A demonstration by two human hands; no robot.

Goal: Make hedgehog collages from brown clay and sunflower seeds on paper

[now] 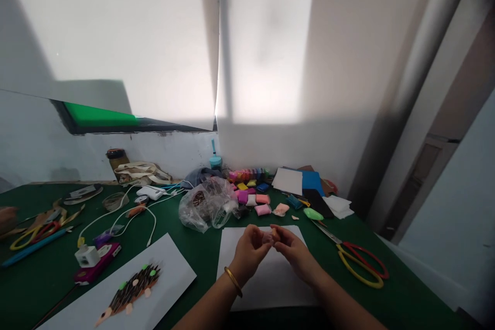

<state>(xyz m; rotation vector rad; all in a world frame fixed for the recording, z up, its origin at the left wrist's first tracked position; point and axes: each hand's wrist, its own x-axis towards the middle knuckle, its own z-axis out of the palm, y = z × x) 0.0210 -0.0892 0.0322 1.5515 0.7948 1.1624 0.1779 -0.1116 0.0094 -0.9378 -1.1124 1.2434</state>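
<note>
My left hand (250,247) and my right hand (291,248) meet above a white sheet of paper (266,289). Between their fingertips is a small packet of orange-brown clay (275,235), with pinkish, see-through wrapping at its left side. The fingers of both hands are closed on it and partly cover it. A gold bangle (233,282) circles my left wrist. Just beyond the paper lie a peach clay packet (281,209), a pink clay packet (263,210) and a green clay packet (313,214).
Red-and-yellow-handled scissors (359,263) lie open-bladed to the right. On the left, a paper with a hedgehog picture (178,263) lies near a purple power strip (96,264) and white cables. A clear plastic bag (207,203) sits behind. Another person's hand (7,216) shows at far left.
</note>
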